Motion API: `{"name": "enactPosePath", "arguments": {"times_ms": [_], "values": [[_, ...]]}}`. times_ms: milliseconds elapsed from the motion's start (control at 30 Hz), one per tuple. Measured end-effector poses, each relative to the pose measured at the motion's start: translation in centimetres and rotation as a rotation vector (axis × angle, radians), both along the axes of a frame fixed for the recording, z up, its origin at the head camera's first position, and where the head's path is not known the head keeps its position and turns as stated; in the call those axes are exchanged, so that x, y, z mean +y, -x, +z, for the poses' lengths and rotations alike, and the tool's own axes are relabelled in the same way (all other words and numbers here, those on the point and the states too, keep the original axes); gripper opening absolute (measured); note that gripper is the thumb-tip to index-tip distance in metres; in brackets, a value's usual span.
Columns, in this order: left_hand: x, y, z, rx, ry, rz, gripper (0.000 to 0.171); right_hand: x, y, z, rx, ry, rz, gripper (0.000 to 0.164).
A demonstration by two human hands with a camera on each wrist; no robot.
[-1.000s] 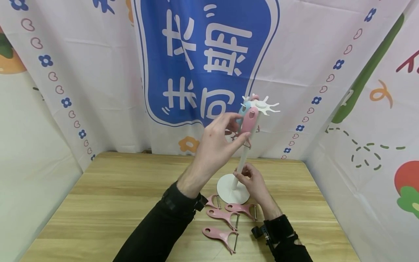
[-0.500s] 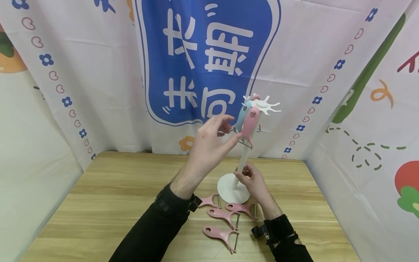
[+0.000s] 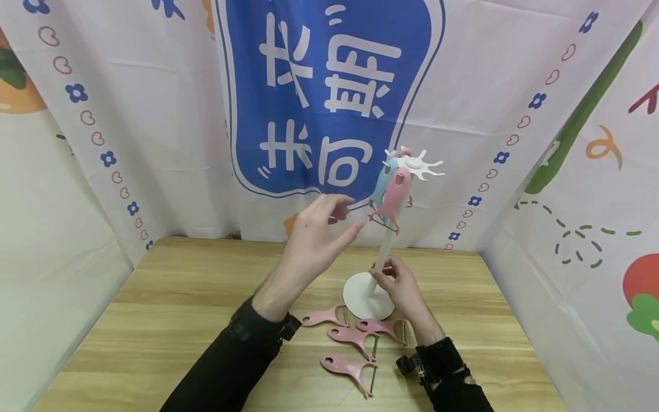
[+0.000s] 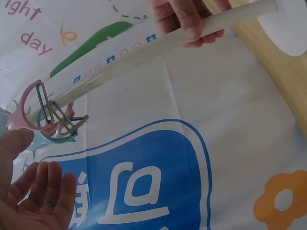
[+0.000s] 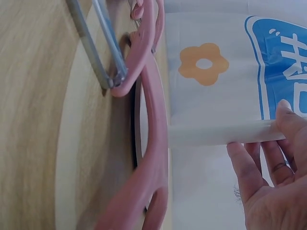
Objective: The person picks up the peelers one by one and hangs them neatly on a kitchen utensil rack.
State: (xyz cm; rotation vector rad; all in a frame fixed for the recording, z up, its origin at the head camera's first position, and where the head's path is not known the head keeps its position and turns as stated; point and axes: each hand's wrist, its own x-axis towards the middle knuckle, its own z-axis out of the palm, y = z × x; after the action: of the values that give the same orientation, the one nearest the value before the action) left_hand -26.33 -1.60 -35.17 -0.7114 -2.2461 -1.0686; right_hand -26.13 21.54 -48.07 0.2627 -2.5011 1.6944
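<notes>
A white stand [image 3: 384, 249] with a branched top and round base rises from the table. On its hooks hang a pink peeler [image 3: 397, 191] and a light blue peeler [image 3: 381, 186], blades downward; a further pink piece behind them is mostly hidden. My left hand [image 3: 315, 232] is in the air just left of these peelers, fingers loosely bent and holding nothing. In the left wrist view its thumb appears close to the pink peeler [image 4: 23, 112]. Low on the pole, my right hand [image 3: 400, 284] pinches it between thumb and fingers, also seen in the right wrist view.
Several pink peelers lie before the base, such as the nearest one [image 3: 342, 366] and one touching close to the base [image 3: 378, 326]. The wooden table [image 3: 195, 320] meets printed cloth [image 3: 170, 171] at the back and sides.
My left hand has let go of the hanging pink peeler and moved left and slightly down, away from it. The right hand keeps its hold on the pole.
</notes>
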Motion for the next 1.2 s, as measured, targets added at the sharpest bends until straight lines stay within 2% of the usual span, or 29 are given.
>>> {"name": "enactPosePath", "arguments": {"times_ms": [267, 467, 533, 833, 1033, 1200], "values": [[-1.2, -0.3, -1.2, 0.006, 0.023, -0.003, 0.039, -0.5, 0.0, -0.1, 0.015, 0.011, -0.032, 0.021], [-2.3, -0.4, -2.4, -0.003, 0.042, -0.006, 0.04, 0.3, 1.9, -3.0, 0.016, 0.012, -0.059, 0.025], [-2.6, -0.3, -2.9, -0.009, 0.051, -0.004, 0.039, 0.5, 2.1, -3.5, 0.019, 0.026, -0.062, 0.026], [-4.0, -0.4, -4.7, -0.045, 0.123, 0.008, 0.044, -0.1, 2.0, -3.1, 0.044, 0.008, -0.049, 0.024], [-4.9, -0.5, -5.7, -0.075, 0.136, 0.02, 0.045, -1.2, 2.5, -2.7, 0.019, -0.002, -0.013, 0.024], [-5.4, -0.3, -6.4, -0.079, 0.139, 0.01, 0.045, -2.3, 2.9, -2.6, 0.034, -0.014, -0.026, 0.021]]}}
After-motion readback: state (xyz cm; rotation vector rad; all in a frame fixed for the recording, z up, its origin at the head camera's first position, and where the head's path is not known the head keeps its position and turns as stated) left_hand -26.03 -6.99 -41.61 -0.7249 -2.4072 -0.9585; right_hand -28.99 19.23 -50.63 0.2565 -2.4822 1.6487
